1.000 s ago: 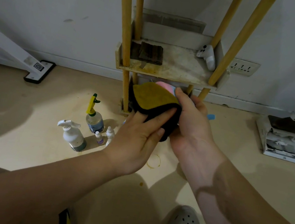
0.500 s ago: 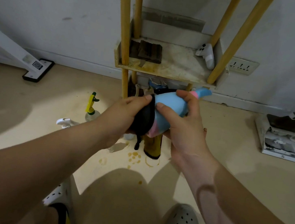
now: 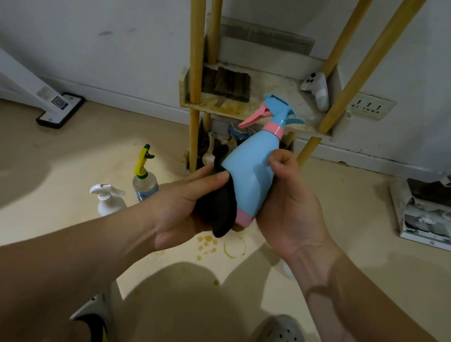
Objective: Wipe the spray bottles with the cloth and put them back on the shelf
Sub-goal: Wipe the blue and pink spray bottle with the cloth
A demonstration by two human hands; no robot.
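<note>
Now right fingers [image 3: 280,162] grip blue plastic spray bottle [image 3: 250,171], left fingers [image 3: 212,177] pinch black cloth [image 3: 217,211]; white plastic bottle [image 3: 105,201], yellow-trigger bottle [image 3: 144,184] seemingly wait.

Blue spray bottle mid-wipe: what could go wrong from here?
1. The right hand grips the blue spray bottle tilted in mid-air while the left hand holds the dark cloth against its lower side; it may slip and fall.
2. The shelf looks stained, so the wiped bottle may get dirty again there.
3. A white controller lies at the shelf's right side and could be knocked during placing.
</note>
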